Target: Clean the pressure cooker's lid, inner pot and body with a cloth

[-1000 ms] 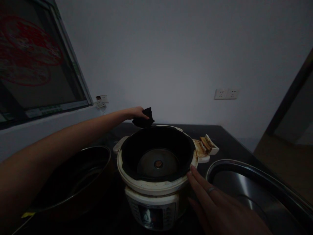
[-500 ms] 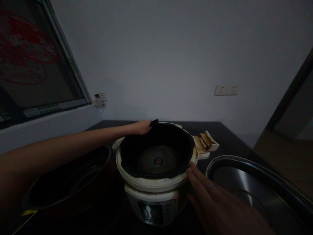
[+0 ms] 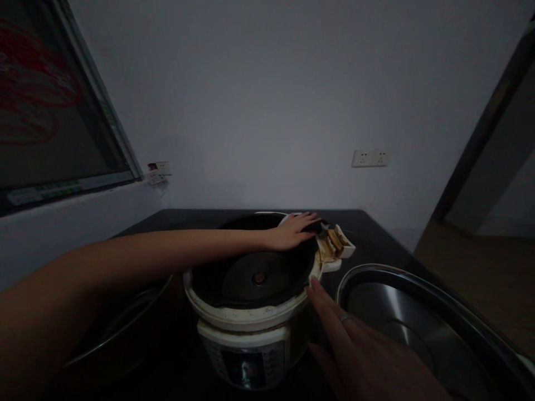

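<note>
A white electric cooker [image 3: 246, 317] stands lidless on the dark counter, its inside black with a round metal plate and a small central button [image 3: 258, 278] at the bottom. My left hand [image 3: 292, 230] reaches across the opening to the far right rim, fingers stretched over a dark cloth [image 3: 314, 226] pressed against the rim. Part of that cloth is hidden under the fingers. My right hand [image 3: 355, 340], wearing a ring, rests its straight fingertips on the near right rim. Beside the fingers is the cooker's brown-stained hinge bracket [image 3: 334, 245].
A large metal lid [image 3: 376, 306] with a dark rim lies to the right. On the left, a dark pot [image 3: 137, 326] is partly covered by my left arm. Behind the counter [image 3: 346, 218] rises a wall with sockets [image 3: 370, 158]; a window [image 3: 54, 111] is at the left.
My left hand has moved right along the far rim with the cloth, from the back to near the hinge bracket. My right hand stays on the near rim. The view has shifted slightly.
</note>
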A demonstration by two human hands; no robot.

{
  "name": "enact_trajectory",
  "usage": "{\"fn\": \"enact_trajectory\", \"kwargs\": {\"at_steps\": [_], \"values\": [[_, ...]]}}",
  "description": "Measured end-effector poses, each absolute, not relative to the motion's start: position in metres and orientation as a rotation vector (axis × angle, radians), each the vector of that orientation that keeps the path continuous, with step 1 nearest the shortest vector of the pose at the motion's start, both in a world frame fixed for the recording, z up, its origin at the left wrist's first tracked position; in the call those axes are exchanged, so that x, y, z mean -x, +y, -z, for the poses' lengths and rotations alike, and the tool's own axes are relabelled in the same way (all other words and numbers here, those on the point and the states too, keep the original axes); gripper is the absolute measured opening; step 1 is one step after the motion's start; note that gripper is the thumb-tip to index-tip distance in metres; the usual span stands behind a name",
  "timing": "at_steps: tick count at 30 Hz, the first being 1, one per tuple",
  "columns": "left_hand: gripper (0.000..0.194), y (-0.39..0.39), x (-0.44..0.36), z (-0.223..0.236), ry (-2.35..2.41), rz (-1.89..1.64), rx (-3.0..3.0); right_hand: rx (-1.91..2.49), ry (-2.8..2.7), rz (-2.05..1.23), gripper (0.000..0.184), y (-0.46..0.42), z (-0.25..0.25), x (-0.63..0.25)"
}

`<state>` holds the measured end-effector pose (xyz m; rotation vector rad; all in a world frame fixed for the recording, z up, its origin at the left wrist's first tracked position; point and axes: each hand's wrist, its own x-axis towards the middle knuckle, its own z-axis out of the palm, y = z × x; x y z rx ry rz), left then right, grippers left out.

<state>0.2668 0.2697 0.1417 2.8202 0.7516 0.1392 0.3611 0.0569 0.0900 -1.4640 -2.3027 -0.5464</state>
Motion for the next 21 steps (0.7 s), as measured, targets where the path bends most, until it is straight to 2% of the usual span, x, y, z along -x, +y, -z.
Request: {"fn": "enact_trajectory", "kwargs": {"at_steps": [2, 7, 10, 14, 19, 21], "values": [[0.053, 0.255, -0.26, -0.144, 0.66, -0.121, -2.807, 1.458, -2.297, 0.537, 0.052, 0.055, -0.092, -0.363], [0.06, 0.213, -0.226, -0.156, 0.308, -0.052, -2.713, 1.34, -2.228, 0.635, 0.037, 0.048, -0.113, -0.377], [0.062, 0.188, -0.201, -0.168, 0.161, 0.075, -2.697, 1.3, -2.145, 0.675, 0.041, 0.044, -0.118, -0.388], [0.068, 0.165, -0.167, -0.181, 0.133, 0.168, -2.696, 1.312, -2.067, 0.63, 0.039, 0.04, -0.101, -0.402], [0.083, 0.153, -0.125, -0.176, 0.086, 0.129, -2.854, 1.358, -2.099, 0.44, 0.047, 0.04, -0.087, -0.41], [0.08, 0.154, -0.109, -0.171, 0.069, 0.081, -2.891, 1.369, -2.118, 0.378, 0.046, 0.04, -0.087, -0.408]]}}
